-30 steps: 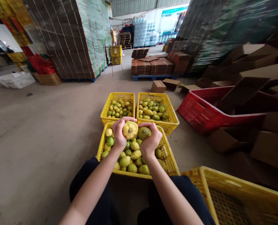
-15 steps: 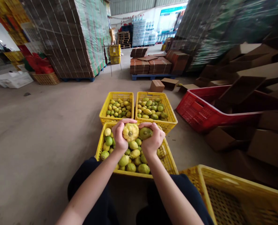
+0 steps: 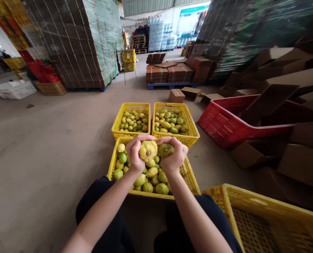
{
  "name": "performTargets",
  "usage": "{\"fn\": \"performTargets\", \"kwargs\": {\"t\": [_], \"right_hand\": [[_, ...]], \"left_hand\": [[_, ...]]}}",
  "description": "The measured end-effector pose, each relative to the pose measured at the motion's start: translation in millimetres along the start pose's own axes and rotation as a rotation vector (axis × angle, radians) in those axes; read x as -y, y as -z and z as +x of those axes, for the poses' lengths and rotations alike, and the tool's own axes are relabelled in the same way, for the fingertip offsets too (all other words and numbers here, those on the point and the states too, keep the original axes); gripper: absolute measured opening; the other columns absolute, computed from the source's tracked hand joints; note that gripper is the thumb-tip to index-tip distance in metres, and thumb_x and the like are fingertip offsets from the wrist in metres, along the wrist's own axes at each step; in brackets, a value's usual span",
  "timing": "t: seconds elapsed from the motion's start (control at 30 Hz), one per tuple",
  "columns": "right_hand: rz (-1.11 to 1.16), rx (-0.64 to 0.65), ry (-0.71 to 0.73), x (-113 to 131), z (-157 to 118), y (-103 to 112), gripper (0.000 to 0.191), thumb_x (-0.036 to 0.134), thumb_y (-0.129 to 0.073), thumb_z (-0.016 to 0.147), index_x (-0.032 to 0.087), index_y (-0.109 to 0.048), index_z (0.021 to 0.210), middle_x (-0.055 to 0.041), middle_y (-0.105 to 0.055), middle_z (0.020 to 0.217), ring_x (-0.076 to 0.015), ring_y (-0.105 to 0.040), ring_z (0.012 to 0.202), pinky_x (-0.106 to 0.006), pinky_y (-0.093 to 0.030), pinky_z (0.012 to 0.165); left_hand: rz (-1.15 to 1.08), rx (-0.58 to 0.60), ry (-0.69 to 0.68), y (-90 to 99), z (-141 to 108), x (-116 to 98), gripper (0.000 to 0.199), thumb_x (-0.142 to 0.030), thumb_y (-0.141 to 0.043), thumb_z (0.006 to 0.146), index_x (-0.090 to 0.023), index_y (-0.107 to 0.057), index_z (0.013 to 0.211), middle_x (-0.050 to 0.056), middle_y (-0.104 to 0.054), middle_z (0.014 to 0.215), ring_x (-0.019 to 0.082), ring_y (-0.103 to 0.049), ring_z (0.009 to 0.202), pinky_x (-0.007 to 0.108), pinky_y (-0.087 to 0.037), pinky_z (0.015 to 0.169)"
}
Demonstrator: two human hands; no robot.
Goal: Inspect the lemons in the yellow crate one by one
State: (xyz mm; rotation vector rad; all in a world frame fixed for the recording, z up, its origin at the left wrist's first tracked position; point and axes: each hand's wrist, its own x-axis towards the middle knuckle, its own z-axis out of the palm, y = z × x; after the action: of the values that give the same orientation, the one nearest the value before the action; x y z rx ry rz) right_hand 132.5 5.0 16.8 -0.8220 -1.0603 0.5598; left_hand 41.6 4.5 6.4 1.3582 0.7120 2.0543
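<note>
Two dark-clothed knees (image 3: 93,198) of mine stand at the near side of the front crate (image 3: 151,194). Right of it, a large yellow crate (image 3: 259,201) runs out of frame. Above the front crate, my left hand (image 3: 135,153) grasps a ribbed yellow fruit (image 3: 148,151), fingers curled round its far side; my right hand (image 3: 174,154) grasps a green fruit (image 3: 166,150). My hands hide part of the fruit heap (image 3: 151,172). Open floor (image 3: 53,140) lies left of the front crate; a narrow strip separates its right edge from a red crate (image 3: 222,126) and shadowy cardboard boxes (image 3: 301,158). Just beyond it, two fruit-filled crates (image 3: 191,138) block the way; farther, stacked cardboard (image 3: 169,73).
</note>
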Motion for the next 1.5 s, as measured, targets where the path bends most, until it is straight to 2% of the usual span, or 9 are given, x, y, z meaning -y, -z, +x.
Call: {"fn": "performTargets", "kwargs": {"t": [0.27,0.47,0.97,1.07,1.13,1.27,1.37,1.43,1.5], "right_hand": [[0.136,0.049,-0.007,-16,-1,2,0.033,0.020,-0.039,0.073,0.020,-0.067,0.056,-0.0029,-0.065,0.060,-0.0188,-0.061,0.063,-0.030,-0.048,0.064],[0.212,0.032,-0.067,-22,-1,-1,0.043,0.027,-0.030,0.075,0.019,-0.068,0.057,-0.0056,-0.065,0.061,-0.0218,-0.061,0.066,-0.033,-0.047,0.065],[0.211,0.023,-0.064,-22,-2,-1,0.044,0.027,-0.028,0.074,0.019,-0.068,0.058,-0.0057,-0.065,0.061,-0.0219,-0.061,0.066,-0.033,-0.046,0.065],[0.228,-0.001,-0.076,-21,-2,-4,0.041,0.027,-0.030,0.073,0.019,-0.068,0.057,-0.0048,-0.065,0.060,-0.0202,-0.060,0.065,-0.031,-0.045,0.064],[0.195,-0.040,-0.152,-21,0,-7,0.039,0.029,-0.032,0.073,0.019,-0.066,0.056,-0.0040,-0.064,0.059,-0.0189,-0.059,0.064,-0.030,-0.045,0.064],[0.252,-0.133,-0.530,-26,11,-10,0.027,0.035,-0.042,0.072,0.020,-0.059,0.058,-0.0002,-0.060,0.059,-0.0156,-0.058,0.056,-0.029,-0.049,0.061],[0.373,-0.146,-0.730,-38,23,-6,0.018,0.038,-0.048,0.069,0.021,-0.053,0.065,0.0029,-0.056,0.060,-0.0150,-0.056,0.050,-0.031,-0.051,0.056],[0.369,-0.075,-0.706,-46,27,-3,0.019,0.041,-0.049,0.070,0.022,-0.050,0.068,0.0029,-0.056,0.059,-0.0164,-0.058,0.051,-0.032,-0.051,0.056],[0.264,0.021,-0.528,-52,27,-2,0.022,0.043,-0.047,0.075,0.022,-0.052,0.072,0.0014,-0.058,0.061,-0.0178,-0.059,0.057,-0.032,-0.052,0.058]], "left_hand": [[0.003,-0.013,0.014,1.1,-1,2,0.041,-0.030,-0.035,0.087,-0.018,-0.072,0.076,0.006,-0.073,0.078,0.021,-0.067,0.077,0.035,-0.050,0.077],[-0.044,-0.034,0.033,1.3,-2,6,0.041,-0.026,-0.034,0.088,-0.017,-0.072,0.077,0.005,-0.072,0.079,0.022,-0.067,0.079,0.035,-0.050,0.077],[-0.060,-0.095,0.161,-1.0,-1,7,0.041,-0.034,-0.036,0.087,-0.019,-0.071,0.073,0.005,-0.072,0.078,0.021,-0.066,0.079,0.035,-0.050,0.080],[-0.118,-0.130,0.289,-2.3,3,9,0.039,-0.041,-0.039,0.083,-0.020,-0.070,0.070,0.005,-0.070,0.076,0.022,-0.066,0.079,0.035,-0.050,0.081],[-0.236,-0.151,0.453,-1.9,9,12,0.037,-0.041,-0.041,0.080,-0.019,-0.069,0.068,0.006,-0.069,0.072,0.022,-0.066,0.078,0.034,-0.051,0.080],[-0.557,-0.274,0.946,3.8,23,22,0.033,-0.035,-0.041,0.076,-0.018,-0.067,0.067,0.006,-0.068,0.071,0.020,-0.067,0.072,0.034,-0.052,0.077],[-0.639,-0.327,1.124,7.7,27,27,0.031,-0.034,-0.041,0.076,-0.017,-0.067,0.070,0.008,-0.070,0.079,0.021,-0.068,0.080,0.035,-0.053,0.078],[-0.640,-0.271,1.117,7.3,26,27,0.031,-0.033,-0.041,0.075,-0.018,-0.067,0.072,0.009,-0.071,0.085,0.023,-0.068,0.088,0.036,-0.053,0.080],[-0.655,-0.169,1.102,5.1,23,26,0.032,-0.034,-0.040,0.075,-0.019,-0.068,0.076,0.010,-0.071,0.089,0.025,-0.067,0.095,0.038,-0.052,0.082]]}}
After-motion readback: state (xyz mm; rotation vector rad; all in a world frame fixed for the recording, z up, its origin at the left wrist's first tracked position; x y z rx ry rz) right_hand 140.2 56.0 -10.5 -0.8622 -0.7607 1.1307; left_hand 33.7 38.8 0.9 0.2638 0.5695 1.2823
